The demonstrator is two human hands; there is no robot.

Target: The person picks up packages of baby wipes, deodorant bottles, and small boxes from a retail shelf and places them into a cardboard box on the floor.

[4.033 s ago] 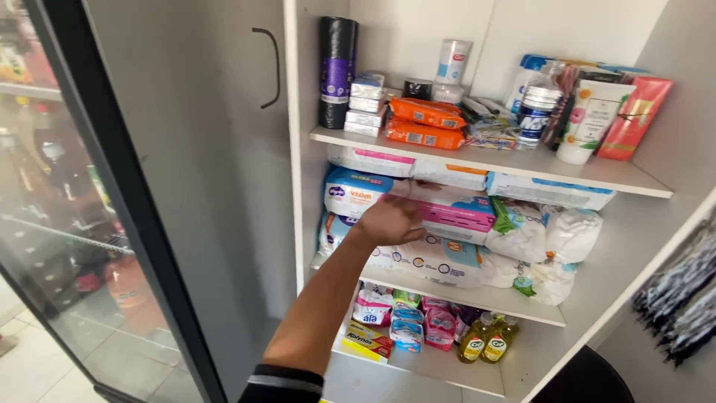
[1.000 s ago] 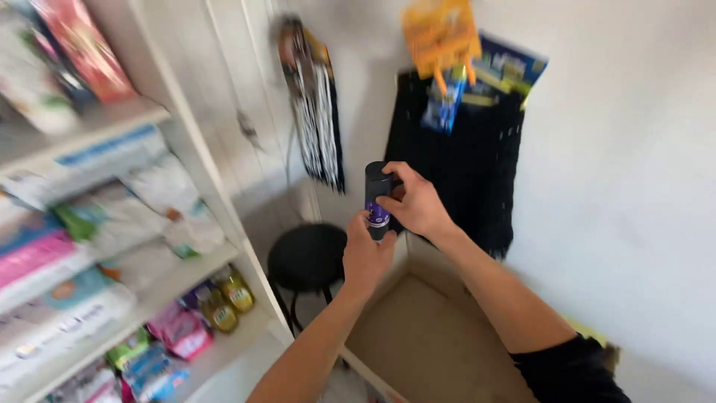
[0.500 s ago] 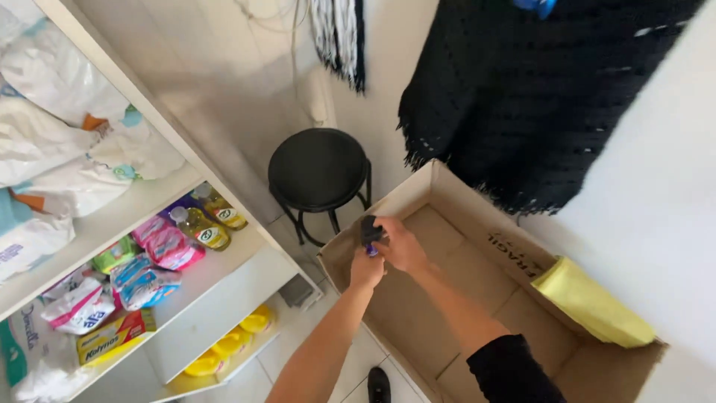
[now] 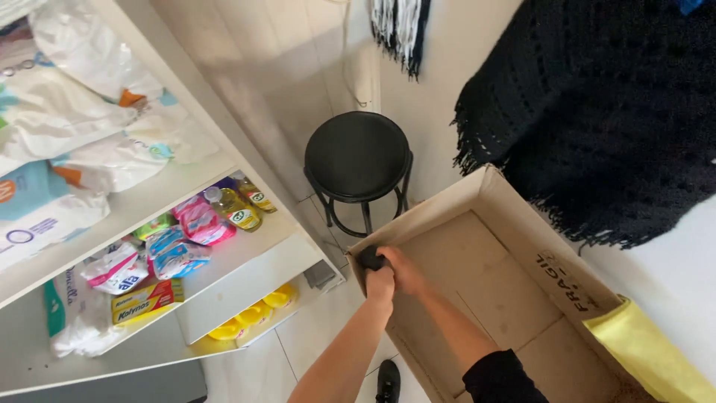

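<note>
Gripping a small dark object (image 4: 371, 258) between them, the left hand (image 4: 380, 283) and the right hand (image 4: 403, 270) were both curled closed around it at the near left corner of the open cardboard box (image 4: 522, 231), just inside its rim. Mostly hidden by the fingers, the object looked rigid, light and smooth-skinned, so a full wrap around its body seemed the safest hold. Beyond the box stood a black round stool (image 4: 358, 153) on the pale tiled floor (image 4: 313, 336), with stocked white shelves (image 4: 246, 246) to the box's left, a black fringed cloth (image 4: 597, 119) hanging behind it and a yellow cloth (image 4: 649, 351) over its far edge.
</note>
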